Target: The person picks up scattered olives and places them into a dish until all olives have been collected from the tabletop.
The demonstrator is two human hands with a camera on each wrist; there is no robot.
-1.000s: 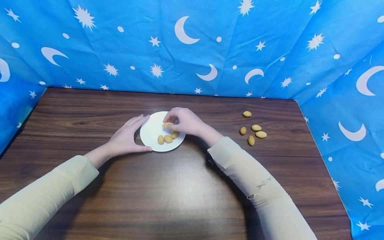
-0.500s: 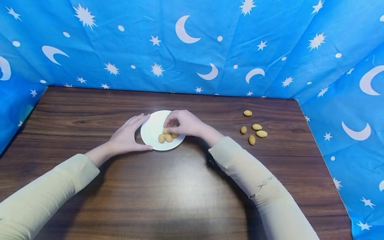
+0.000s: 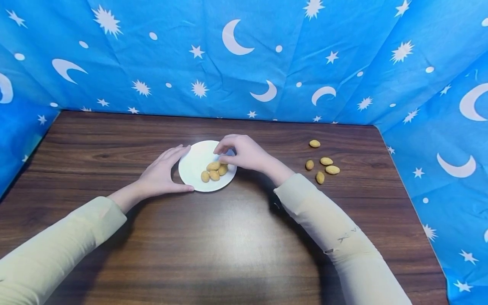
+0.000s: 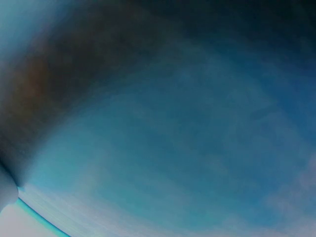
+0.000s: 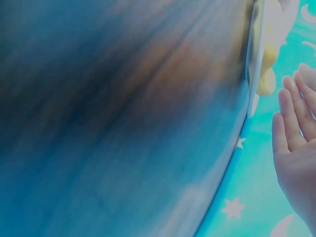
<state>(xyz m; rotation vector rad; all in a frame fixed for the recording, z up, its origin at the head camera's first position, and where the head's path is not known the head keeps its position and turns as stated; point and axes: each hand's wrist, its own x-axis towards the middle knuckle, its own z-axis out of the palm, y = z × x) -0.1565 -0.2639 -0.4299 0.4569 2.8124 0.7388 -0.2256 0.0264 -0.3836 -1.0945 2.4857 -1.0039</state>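
Note:
A round white plate [image 3: 196,161] lies on the table, with several tan almonds [image 3: 213,166] clustered on its right half. My left hand [image 3: 160,173] rests at the plate's left side, thumb at the near rim and straight fingers at the far rim. Over the plate's right edge hovers my right hand [image 3: 244,153], thumb and fingertips apart beside the topmost almond, nothing held between them. In the right wrist view the fingers of that right hand [image 5: 298,133] look extended, with almonds [image 5: 266,81] near them. The left wrist view is only a blur.
On the dark wooden table [image 3: 213,245], several more almonds [image 3: 326,161] lie scattered right of the plate. A blue cloth [image 3: 183,67] printed with moons and stars hangs behind the table and along its sides.
The right hand has lowered an almond onto the others on the plate and let go of it, then drawn back slightly up and right. The left hand stays at the plate.

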